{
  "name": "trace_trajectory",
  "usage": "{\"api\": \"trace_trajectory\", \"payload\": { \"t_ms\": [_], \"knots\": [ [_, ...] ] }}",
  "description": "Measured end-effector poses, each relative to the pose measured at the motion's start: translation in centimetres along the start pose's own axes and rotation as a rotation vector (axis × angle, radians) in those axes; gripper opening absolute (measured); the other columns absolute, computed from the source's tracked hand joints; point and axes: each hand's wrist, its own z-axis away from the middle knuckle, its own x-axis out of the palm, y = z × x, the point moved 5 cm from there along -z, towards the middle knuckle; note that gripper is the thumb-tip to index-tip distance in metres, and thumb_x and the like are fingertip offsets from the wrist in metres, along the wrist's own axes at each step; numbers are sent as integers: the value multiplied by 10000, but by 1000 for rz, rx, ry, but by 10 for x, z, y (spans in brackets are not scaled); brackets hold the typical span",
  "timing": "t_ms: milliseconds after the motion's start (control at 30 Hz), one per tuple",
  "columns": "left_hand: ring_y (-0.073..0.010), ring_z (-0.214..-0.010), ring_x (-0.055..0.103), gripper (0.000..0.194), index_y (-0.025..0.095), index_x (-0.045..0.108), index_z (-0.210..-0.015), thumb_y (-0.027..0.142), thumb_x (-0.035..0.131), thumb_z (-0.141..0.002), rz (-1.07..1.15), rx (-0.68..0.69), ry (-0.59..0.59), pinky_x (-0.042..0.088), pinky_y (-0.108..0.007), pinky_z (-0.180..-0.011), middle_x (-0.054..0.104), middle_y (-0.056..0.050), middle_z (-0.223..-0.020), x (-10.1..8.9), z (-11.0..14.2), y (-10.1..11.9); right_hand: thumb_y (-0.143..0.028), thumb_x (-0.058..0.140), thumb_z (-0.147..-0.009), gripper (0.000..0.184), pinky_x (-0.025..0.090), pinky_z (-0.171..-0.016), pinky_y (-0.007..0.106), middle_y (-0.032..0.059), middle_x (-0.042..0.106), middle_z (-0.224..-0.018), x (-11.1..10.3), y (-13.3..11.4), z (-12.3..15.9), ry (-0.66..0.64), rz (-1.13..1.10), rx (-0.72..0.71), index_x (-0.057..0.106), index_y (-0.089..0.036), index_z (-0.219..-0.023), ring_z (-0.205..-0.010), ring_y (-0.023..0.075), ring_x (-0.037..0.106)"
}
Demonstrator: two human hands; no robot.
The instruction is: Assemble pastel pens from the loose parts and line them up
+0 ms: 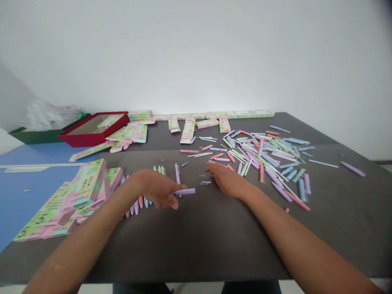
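Observation:
My left hand [159, 189] grips a lilac plastic pen barrel [183, 191], which sticks out to the right of my fingers. A second lilac pen [177, 174] lies just beyond that hand. Behind my wrist, a row of pastel pen barrels [136, 206] is partly hidden. My right hand [228, 181] rests palm down on the dark tabletop, holding nothing visible. Small pen parts [204, 181] lie just left of it. A loose heap of pastel pen barrels and thin white refills [263, 157] spreads beyond and to the right of that hand.
A stack of pink-and-green printed cartons [76, 200] stands at the left, on the table edge. More cartons [187, 130] lie along the far side, near a red box [93, 130], a green box [33, 136] and a plastic bag [52, 116]. A blue surface [30, 192] adjoins the left.

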Motion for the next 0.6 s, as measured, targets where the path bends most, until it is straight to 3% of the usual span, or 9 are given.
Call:
{"api": "trace_trajectory", "payload": {
  "t_ms": [100,200,300,400,600],
  "knots": [
    [-193,-770,661,643,174,260,-1444,311,486,-857,-14,-13,6,456,-233,-581,722,-93,-935,1,-1,-3,-121,392,-848,310,367,-763,284,95,610,-1062,-29,19,11,136,6,196,526,-185,-1120,-931,196,544],
    [-187,-777,663,621,184,284,-1433,304,481,-857,-8,-14,-4,457,-228,-575,718,-89,-972,4,-3,-5,-249,422,-866,201,345,-658,284,83,659,-878,-45,38,22,71,94,396,601,-199,-944,-793,208,562],
    [-196,-772,665,628,175,281,-1436,299,484,-855,-7,-18,6,467,-243,-591,717,-100,-979,5,-6,-6,-285,458,-843,187,321,-606,281,88,671,-852,-42,45,26,-77,140,441,625,-202,-835,-776,219,579],
    [-209,-764,666,645,166,269,-1441,291,492,-849,-15,-22,6,472,-261,-596,721,-111,-958,7,-8,-6,-289,471,-833,182,326,-603,287,101,674,-866,-29,42,25,-156,144,421,626,-195,-850,-803,236,596],
    [-213,-736,662,603,176,338,-1413,287,504,-844,-34,-40,28,455,-256,-553,729,-102,-891,7,-7,-5,-293,475,-839,202,372,-629,321,136,666,-940,-12,32,21,-155,157,446,585,-197,-977,-838,277,611]
  ]
}}
